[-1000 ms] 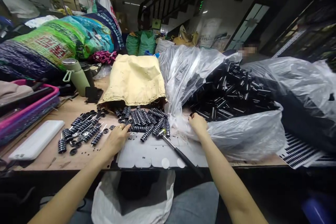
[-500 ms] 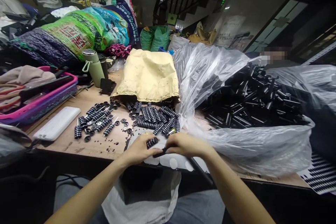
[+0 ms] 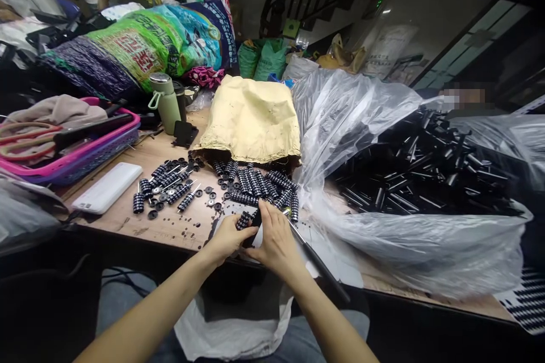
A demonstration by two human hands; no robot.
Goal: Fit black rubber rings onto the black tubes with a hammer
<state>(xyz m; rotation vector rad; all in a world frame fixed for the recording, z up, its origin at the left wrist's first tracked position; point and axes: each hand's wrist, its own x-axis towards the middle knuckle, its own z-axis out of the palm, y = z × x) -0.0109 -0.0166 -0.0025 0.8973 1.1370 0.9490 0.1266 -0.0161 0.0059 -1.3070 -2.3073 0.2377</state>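
My left hand (image 3: 227,239) is closed on a stack of black rings with white marks (image 3: 243,220), its thumb against a black plastic part (image 3: 256,223). On that part's other side is my right hand (image 3: 275,241), fingers straight and thumb below, holding it between them. The fingers hide where the stack and the part meet. Beyond my hands lie several similar ring stacks (image 3: 255,184), bunched at the mouth of a yellow sack (image 3: 253,119). Beside my right hand, a metal rod with a black handle (image 3: 326,275) slants over the table edge.
More ring stacks on thin pins (image 3: 172,187) and loose black discs lie left. A white power bank (image 3: 106,187), a pink basket (image 3: 85,150) and a green flask (image 3: 166,105) stand beyond. A clear plastic bag (image 3: 409,249) of black parts fills the right. A white bag (image 3: 232,332) hangs open at my lap.
My right hand has turned upright, its fingers going from curled to straight along the black part. The part has been raised and tilted up beside the ring stack. The view has shifted slightly left.
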